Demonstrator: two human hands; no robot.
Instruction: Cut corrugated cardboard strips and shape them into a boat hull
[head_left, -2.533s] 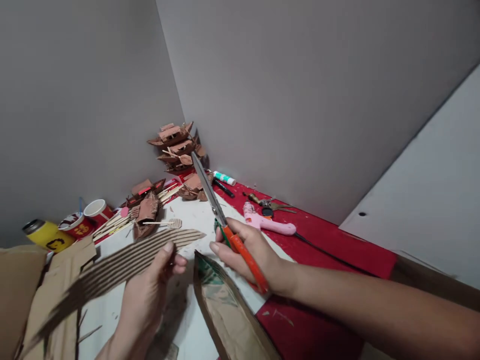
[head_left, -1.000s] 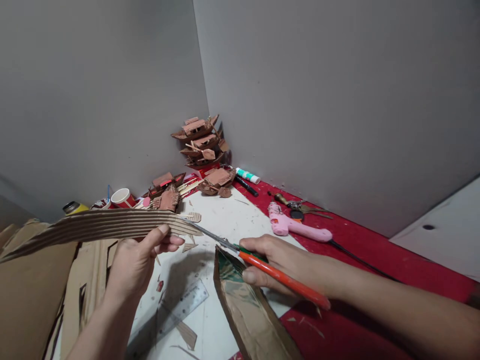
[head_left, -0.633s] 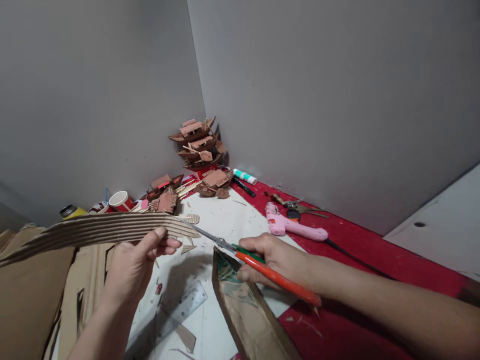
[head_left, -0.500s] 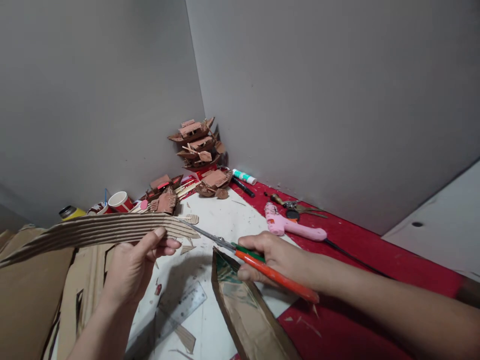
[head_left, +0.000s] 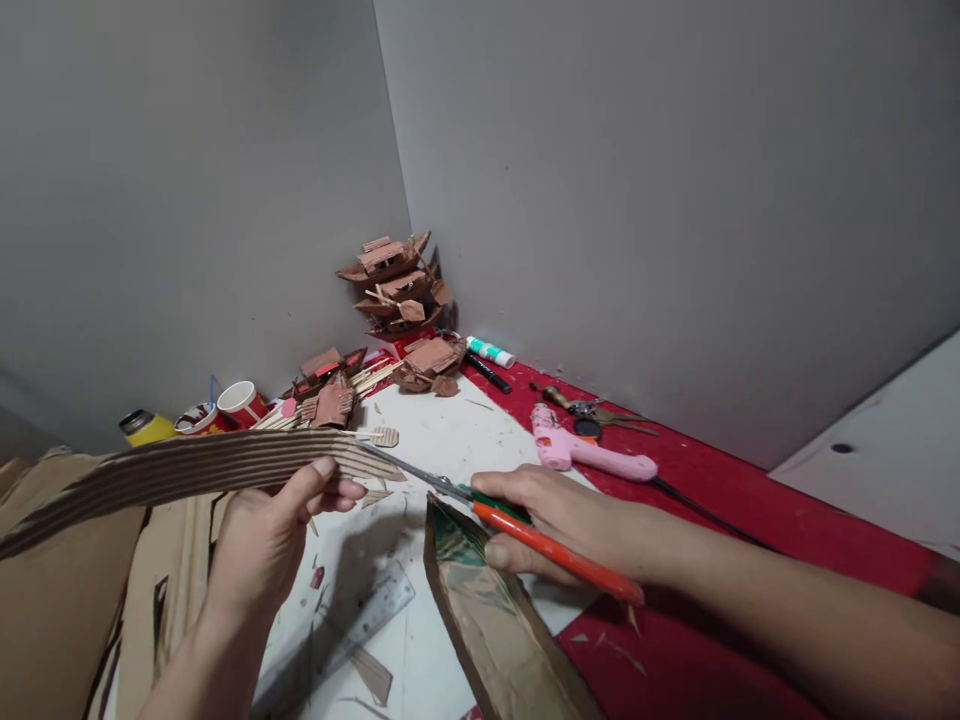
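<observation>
A long, curved strip of corrugated cardboard point(head_left: 202, 465) is pinched between the thumb and fingers of my left hand point(head_left: 281, 525), near its pointed right end. Scissors point(head_left: 555, 550) with red and green handles are gripped in my right hand point(head_left: 559, 525). Their blades reach left to the strip's tapered end, along its upper edge. Below the scissors lies a boat-shaped cardboard hull point(head_left: 491, 620) with a green patch inside its tip. A clear ruler point(head_left: 382, 600) rests on the white board point(head_left: 420, 650) between my hands.
Small brown model boats point(head_left: 397, 290) are stacked in the corner. Red paper cups point(head_left: 241, 402) and a yellow container point(head_left: 146, 428) stand at the left, above flat cardboard sheets point(head_left: 60, 580). A pink glue gun point(head_left: 592, 455) with a black cord lies on the red surface point(head_left: 720, 490).
The strip's left end hangs slightly lower. Both hands and the scissors have shifted very slightly; the grips are unchanged.
</observation>
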